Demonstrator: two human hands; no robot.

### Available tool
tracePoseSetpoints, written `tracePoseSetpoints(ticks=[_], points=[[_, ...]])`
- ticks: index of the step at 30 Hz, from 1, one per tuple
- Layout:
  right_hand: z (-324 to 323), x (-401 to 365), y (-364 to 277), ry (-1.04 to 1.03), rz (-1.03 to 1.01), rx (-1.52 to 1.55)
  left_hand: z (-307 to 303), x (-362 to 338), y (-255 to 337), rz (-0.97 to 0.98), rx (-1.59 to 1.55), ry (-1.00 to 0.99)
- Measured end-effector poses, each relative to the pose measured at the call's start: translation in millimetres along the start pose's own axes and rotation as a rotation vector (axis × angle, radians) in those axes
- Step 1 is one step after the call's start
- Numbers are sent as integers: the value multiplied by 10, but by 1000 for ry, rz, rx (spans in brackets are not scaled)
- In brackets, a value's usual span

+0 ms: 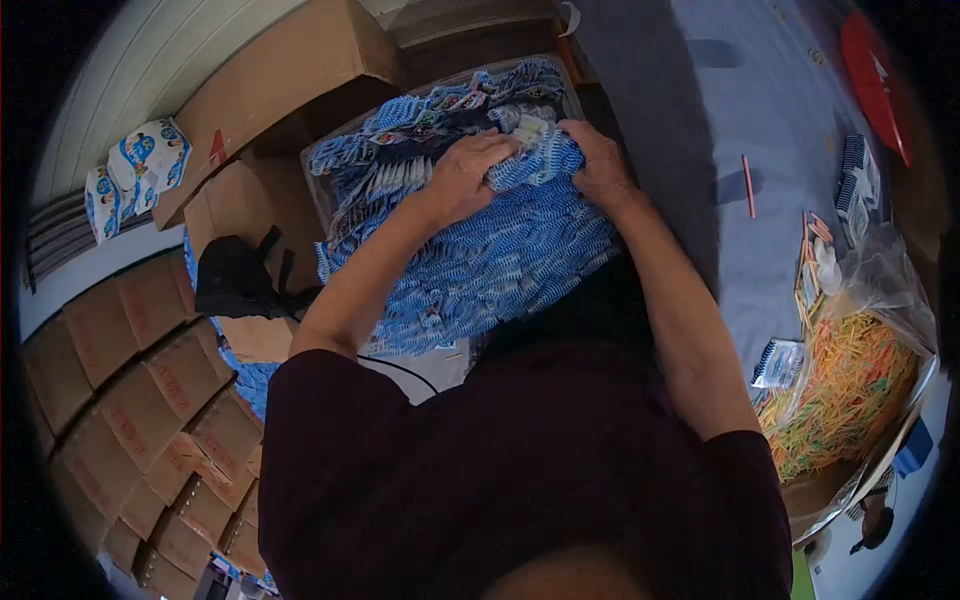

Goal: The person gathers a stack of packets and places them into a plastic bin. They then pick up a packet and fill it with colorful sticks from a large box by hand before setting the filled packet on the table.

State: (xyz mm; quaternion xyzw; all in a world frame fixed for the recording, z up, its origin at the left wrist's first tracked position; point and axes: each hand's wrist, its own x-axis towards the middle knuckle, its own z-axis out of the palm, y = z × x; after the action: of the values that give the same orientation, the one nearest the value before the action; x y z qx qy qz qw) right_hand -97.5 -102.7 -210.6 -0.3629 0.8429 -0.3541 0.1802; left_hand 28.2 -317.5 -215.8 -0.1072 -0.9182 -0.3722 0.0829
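A clear plastic bin [318, 190] in front of me is packed with rows of small blue-and-white sachets [450, 265]. Between my two hands is a bunch of these sachets [540, 160], standing close together near the bin's upper right. My left hand [468, 178] presses on the bunch from the left, its fingers curled over the near side. On the other end, my right hand [603, 170] grips the bunch with fingers bent round it. The undersides of the fingers are hidden. Darker gaps show between the rows at the far side of the bin.
Cardboard boxes [290, 80] stand behind and left of the bin, with many stacked cartons [150, 400] beyond. A black bag [238, 275] hangs at left. On the grey table [660, 60] lies a pink stick [748, 187]; a box of coloured sticks [850, 390] stands at right.
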Motion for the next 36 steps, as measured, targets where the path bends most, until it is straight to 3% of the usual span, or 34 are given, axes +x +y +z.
tracePoseSetpoints(ticks=[4, 6, 10, 15, 19, 22, 23, 25, 27, 31, 33, 36], points=[[-53, -35, -33, -63, 26, 47, -91, 30, 101, -81, -21, -90], [-26, -98, -31, 4, -50, 97, -151, -90, 269, -51, 62, -161], [-18, -125, -68, 13, -86, 77, -94, -193, 275, -57, -34, -119], [-144, -49, -194, -106, 110, 89, -133, -113, 205, -148, -149, -172], [-74, -139, -112, -31, -44, 46, -90, -174, 253, 36, -61, -99], [-43, -201, -125, -15, -87, 9, -68, -167, 176, 9, -157, -136], [-54, -204, -142, -38, -9, 17, -69, -175, 171, 6, -160, -135], [-130, -142, -291, -60, 62, 24, -185, -108, 231, -203, -76, -296], [-216, -72, -475, -146, 329, 29, -222, -33, 147, -181, -74, -338], [-211, 30, -485, -232, 177, -96, -290, 116, 113, -117, -86, -435], [-213, 100, -561, -451, 120, -374, -251, 129, 53, -78, -134, -414], [-288, 76, -724, -471, 228, -316, -239, 100, 36, -9, -180, -391]])
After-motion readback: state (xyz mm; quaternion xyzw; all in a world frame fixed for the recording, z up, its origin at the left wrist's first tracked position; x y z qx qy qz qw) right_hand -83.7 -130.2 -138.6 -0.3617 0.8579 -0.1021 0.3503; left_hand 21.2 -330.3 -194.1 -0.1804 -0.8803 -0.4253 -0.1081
